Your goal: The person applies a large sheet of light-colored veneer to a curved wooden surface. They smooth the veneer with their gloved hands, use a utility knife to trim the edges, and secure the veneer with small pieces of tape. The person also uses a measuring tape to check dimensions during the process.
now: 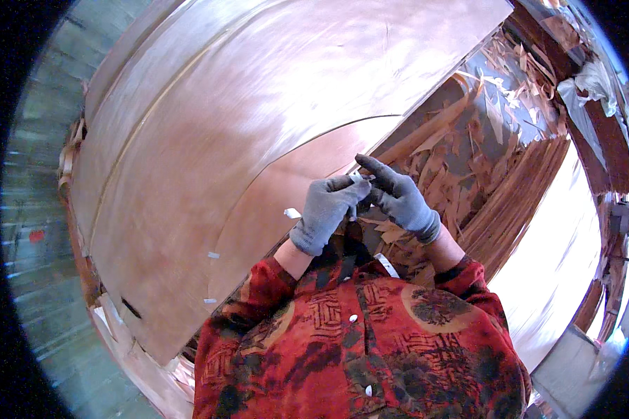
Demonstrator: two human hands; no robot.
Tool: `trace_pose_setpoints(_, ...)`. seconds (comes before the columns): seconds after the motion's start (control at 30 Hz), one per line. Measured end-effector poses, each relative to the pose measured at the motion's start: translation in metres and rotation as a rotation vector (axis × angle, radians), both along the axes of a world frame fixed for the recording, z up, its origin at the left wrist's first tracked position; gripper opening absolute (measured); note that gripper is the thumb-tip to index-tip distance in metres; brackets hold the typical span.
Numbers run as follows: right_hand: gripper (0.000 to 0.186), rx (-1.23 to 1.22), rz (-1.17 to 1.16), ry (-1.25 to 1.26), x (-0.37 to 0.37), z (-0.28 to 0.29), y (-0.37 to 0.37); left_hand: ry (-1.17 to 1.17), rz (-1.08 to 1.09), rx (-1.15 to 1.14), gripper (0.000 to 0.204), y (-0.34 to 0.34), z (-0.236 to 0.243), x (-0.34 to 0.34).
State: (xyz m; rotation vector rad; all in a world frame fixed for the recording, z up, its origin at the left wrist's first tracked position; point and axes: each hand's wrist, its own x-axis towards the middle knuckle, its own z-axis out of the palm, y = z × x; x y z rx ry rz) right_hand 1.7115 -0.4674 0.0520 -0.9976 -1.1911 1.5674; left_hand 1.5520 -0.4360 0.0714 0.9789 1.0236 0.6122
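Observation:
Both my hands wear grey gloves with darkened fingertips and meet in front of my chest, over the near edge of a large pale wood veneer sheet. My left hand is closed, its thumb and fingers pinching a small white strip. My right hand reaches to the same strip. Its index finger stretches out past the strip while the thumb and other fingers bend in close to it; their exact grip is partly hidden. Small white pieces lie on the veneer, one beside my left hand, another farther left.
A curved seam crosses the veneer, and a dark slim object lies near its left edge. Torn veneer scraps litter the floor at the right, beside a stack of veneer sheets. A white strip hangs at my red patterned jacket.

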Motion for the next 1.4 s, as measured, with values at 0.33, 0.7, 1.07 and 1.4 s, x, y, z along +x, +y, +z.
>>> trace_pose_setpoints(0.33,0.014,-0.266,-0.198,-0.275,0.036,-0.017,-0.015,0.519,-0.181,1.185,0.024,0.015,-0.041,0.015)
trace_pose_setpoints(0.7,0.014,-0.427,-0.546,0.159,0.089,-0.113,0.008,0.889,-0.556,1.542,0.046,0.051,-0.164,0.009)
trace_pose_setpoints(1.07,0.019,-0.521,-0.347,0.136,0.106,-0.126,0.057,1.052,-0.338,1.481,0.049,0.079,-0.162,0.004)
trace_pose_setpoints(1.4,0.021,-0.475,-0.328,0.080,0.105,-0.118,0.064,0.856,-0.292,1.290,0.072,0.079,-0.158,0.005)
